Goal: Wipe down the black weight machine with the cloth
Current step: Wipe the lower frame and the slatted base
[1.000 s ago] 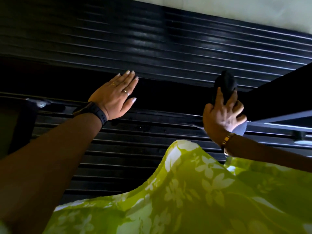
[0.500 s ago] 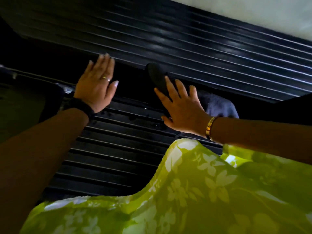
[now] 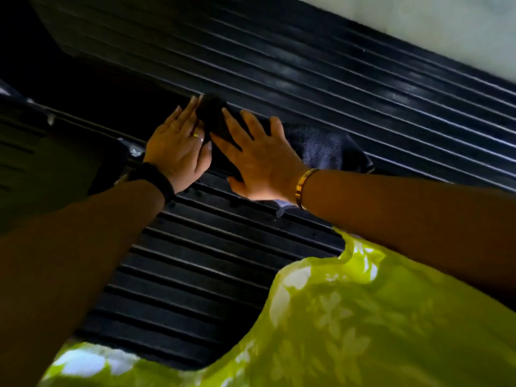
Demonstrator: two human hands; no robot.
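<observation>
weight machine [image 3: 321, 88]: black, ribbed plate stack, glossy ridges running on a slant.
cloth [image 3: 324, 150]: dark, bunched, lying against the machine's ribs.
right hand [image 3: 258, 163]: released, fingers spread straight, pressing the cloth onto the machine.
left hand [image 3: 178, 148]: released, fingers straight, flat on the machine, touching the cloth's left end.
wrists: black band [image 3: 156, 181] left, gold bangle [image 3: 303, 187] right.
garment [image 3: 363, 317]: yellow-green, floral print.

right hand [image 3: 259, 160] on cloth [image 3: 324, 149], cloth on weight machine [image 3: 307, 79], left hand [image 3: 178, 152] beside
</observation>
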